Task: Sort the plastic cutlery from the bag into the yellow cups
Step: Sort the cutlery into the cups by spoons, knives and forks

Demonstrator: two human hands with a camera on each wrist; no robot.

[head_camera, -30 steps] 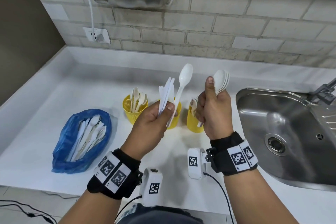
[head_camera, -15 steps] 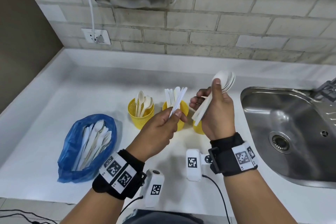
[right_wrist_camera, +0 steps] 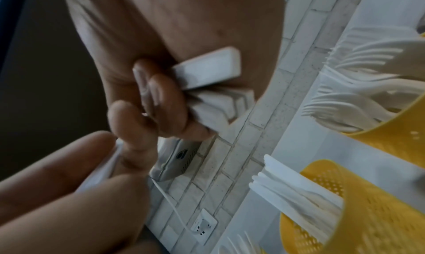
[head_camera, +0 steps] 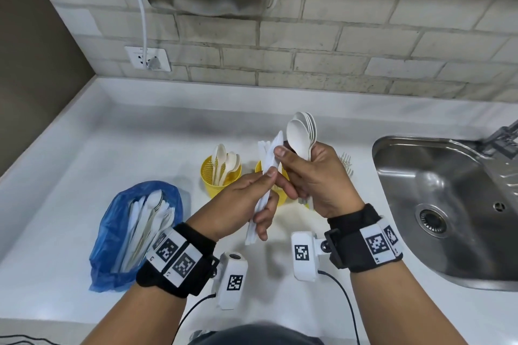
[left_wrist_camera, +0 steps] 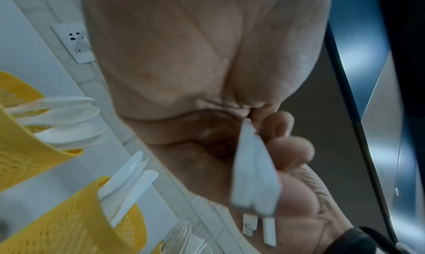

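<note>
Holding a bunch of white knives (head_camera: 266, 176), the left hand (head_camera: 238, 204) has its thumb and fingers curled around their handles. The knife tips point up and away from the person. In the left wrist view the flat handle ends (left_wrist_camera: 255, 176) poke out below the curled fingers (left_wrist_camera: 292, 149).

Just to the right of it, the right hand (head_camera: 316, 182) grips a stack of white spoons (head_camera: 304, 131). The spoon bowls stick up above the fist, one nested inside the next. Its thumb points toward the knives, and the two hands touch or almost touch there. In the right wrist view the spoon handles (right_wrist_camera: 207, 70) are squeezed between the palm and the bent fingers (right_wrist_camera: 161, 101).

Behind the hands, on the white counter (head_camera: 84, 148), stand the yellow cups. The spoon cup (head_camera: 218, 176) is behind the left hand and a bit to its left, with spoons standing in it. The knife cup (head_camera: 262, 168) is right behind the two hands and mostly hidden by them; the left wrist view shows knives standing in it (left_wrist_camera: 128, 181). The fork cup is hidden behind the right hand, and only some fork tines (head_camera: 346, 161) peek out past it.

To the left of the left wrist lies the blue bag (head_camera: 112, 232), open, with more white cutlery inside.

Far to the right of the right hand is a metal sink (head_camera: 448, 204). On the brick wall behind there is a white socket (head_camera: 147, 59) with a cord plugged in.
</note>
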